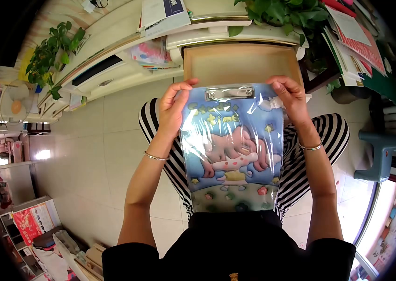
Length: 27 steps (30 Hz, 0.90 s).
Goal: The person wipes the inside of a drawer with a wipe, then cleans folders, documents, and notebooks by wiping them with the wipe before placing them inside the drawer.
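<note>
A blue clipboard (235, 122) with a cartoon girl, stars, flowers and the words "Study time" lies flat in front of my body, in shiny clear plastic. Its metal clip (229, 92) is at the far edge. My left hand (175, 100) pinches the far left corner between thumb and fingers. At the far right corner, my right hand (289, 96) grips the edge the same way. A crumpled white piece (277, 102), perhaps tissue or plastic, sits by my right thumb. Both hands wear silver bangles at the wrist.
Beyond the clipboard an open drawer (240, 63) juts from a white cabinet. Leafy plants (57, 54) and a notebook (165, 14) stand on top. Papers (354, 42) are stacked at far right. A blue stool (379, 154) stands on the tiled floor (109, 154) to the right.
</note>
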{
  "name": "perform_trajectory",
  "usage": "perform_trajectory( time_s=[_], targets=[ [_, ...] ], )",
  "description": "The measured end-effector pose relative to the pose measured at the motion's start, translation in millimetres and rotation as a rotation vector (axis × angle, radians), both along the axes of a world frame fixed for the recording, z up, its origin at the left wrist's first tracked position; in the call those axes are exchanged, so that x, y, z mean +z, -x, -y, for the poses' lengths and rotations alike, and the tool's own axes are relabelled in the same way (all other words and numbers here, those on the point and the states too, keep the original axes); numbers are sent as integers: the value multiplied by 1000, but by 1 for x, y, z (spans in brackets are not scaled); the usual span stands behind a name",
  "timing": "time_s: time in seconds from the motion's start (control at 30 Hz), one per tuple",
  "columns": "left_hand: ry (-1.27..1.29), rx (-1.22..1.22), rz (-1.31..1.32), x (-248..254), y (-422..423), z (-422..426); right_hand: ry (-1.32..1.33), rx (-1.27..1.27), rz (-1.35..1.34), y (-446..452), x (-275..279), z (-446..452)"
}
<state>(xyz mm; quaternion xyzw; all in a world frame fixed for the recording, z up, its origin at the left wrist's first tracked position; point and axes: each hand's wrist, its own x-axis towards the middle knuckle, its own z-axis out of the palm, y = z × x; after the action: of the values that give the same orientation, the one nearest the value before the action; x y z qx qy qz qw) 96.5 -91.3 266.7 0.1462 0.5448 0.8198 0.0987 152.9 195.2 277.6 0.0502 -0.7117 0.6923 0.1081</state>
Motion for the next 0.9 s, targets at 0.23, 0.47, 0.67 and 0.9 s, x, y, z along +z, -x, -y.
perform_trajectory(
  time_s=[0.23, 0.47, 0.67, 0.9],
  targets=[
    [331, -79, -216, 5, 3, 25, -26, 160, 59, -5, 15, -8],
    [224, -50, 28, 16, -9, 11, -72, 162, 44, -5, 11, -13],
    [131, -122, 221, 26, -7, 9, -106, 322, 136, 6, 25, -64],
    [126, -248, 252, 38, -5, -10, -824, 511, 182, 73, 121, 3]
  ],
)
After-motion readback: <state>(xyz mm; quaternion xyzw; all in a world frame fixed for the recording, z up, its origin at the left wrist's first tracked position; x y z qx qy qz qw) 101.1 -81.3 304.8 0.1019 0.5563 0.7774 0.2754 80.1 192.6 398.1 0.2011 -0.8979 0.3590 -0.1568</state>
